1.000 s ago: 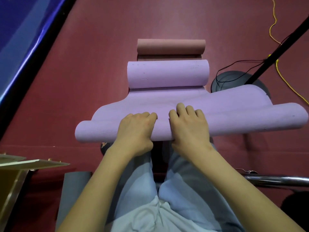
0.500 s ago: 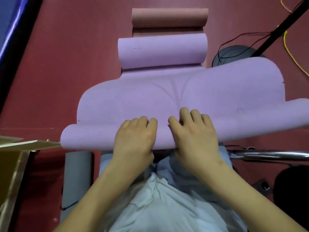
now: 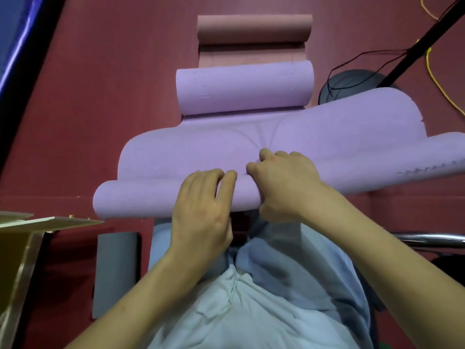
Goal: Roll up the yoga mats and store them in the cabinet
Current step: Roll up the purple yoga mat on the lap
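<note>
A purple yoga mat [image 3: 176,152] lies on the red floor in front of me, its near end wound into a roll [image 3: 136,200] and its far end curled into another roll [image 3: 244,89]. My left hand [image 3: 201,210] presses on top of the near roll with fingers curved over it. My right hand [image 3: 284,182] grips the roll just to the right, fingers digging into the flat part and wrinkling it. Behind the purple mat lies a pink mat [image 3: 254,28], partly rolled too.
A wooden cabinet edge [image 3: 37,222] juts in at the left. A grey mat [image 3: 115,273] lies by my left knee. A black stand base [image 3: 352,84] with cables and a yellow cord [image 3: 437,79] sit at the right, and a chrome bar [image 3: 432,240] lower right.
The near roll has grown thicker as both hands pushed it forward. My right hand has moved ahead of the left and now bunches the flat mat.
</note>
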The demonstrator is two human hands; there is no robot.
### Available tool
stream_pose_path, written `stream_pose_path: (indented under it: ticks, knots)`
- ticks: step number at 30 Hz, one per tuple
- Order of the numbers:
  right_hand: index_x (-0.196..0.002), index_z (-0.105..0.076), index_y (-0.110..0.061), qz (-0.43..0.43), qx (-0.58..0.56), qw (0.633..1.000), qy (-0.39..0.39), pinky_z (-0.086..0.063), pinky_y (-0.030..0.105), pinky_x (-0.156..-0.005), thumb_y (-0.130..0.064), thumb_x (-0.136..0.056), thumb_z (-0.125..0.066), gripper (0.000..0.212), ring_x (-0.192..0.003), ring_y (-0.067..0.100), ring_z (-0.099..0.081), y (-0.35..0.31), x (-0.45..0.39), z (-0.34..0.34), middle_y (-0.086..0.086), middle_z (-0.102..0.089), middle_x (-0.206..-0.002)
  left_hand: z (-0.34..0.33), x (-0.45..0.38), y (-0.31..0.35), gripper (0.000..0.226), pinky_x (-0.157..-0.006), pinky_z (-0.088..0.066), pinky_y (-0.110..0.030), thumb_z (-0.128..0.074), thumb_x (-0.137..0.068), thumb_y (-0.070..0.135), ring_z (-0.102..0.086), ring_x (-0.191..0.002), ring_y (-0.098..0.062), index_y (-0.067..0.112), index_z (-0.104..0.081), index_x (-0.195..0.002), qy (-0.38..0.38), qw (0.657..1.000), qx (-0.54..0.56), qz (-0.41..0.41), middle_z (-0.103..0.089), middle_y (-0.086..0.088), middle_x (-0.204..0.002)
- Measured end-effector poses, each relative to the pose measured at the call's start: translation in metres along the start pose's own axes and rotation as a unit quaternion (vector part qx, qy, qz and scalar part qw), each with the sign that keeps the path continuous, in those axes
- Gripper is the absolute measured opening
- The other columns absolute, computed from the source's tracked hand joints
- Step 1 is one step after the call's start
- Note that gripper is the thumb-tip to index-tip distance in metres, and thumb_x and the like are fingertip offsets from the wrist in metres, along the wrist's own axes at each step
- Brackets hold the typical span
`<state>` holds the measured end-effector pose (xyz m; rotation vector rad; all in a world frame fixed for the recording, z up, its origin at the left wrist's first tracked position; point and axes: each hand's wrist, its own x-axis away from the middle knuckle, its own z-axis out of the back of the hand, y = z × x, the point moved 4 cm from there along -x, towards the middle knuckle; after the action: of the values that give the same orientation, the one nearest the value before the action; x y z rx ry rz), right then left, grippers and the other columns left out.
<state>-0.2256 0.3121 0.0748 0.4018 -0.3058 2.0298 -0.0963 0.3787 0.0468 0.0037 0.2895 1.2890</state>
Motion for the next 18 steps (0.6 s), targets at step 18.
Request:
stream_pose_path:
  ticks: [18]
  knots:
    - [-0.113,-0.064,-0.001,-0.032,-0.034,0.967,0.250,-0.035,0.050,-0.111,-0.006,-0.059,-0.051,0.056,-0.119,0.046,-0.054,0.003,0.016,-0.021,0.015,-0.064,-0.100,-0.003,-0.062,-0.011,0.062,-0.070,-0.030,-0.033,-0.070,-0.065,0.026,-0.063,-0.088,-0.027,0.023,-0.050,-0.123,-0.196,0.975,-0.105,0.012,-0.062,0.005,-0.102]
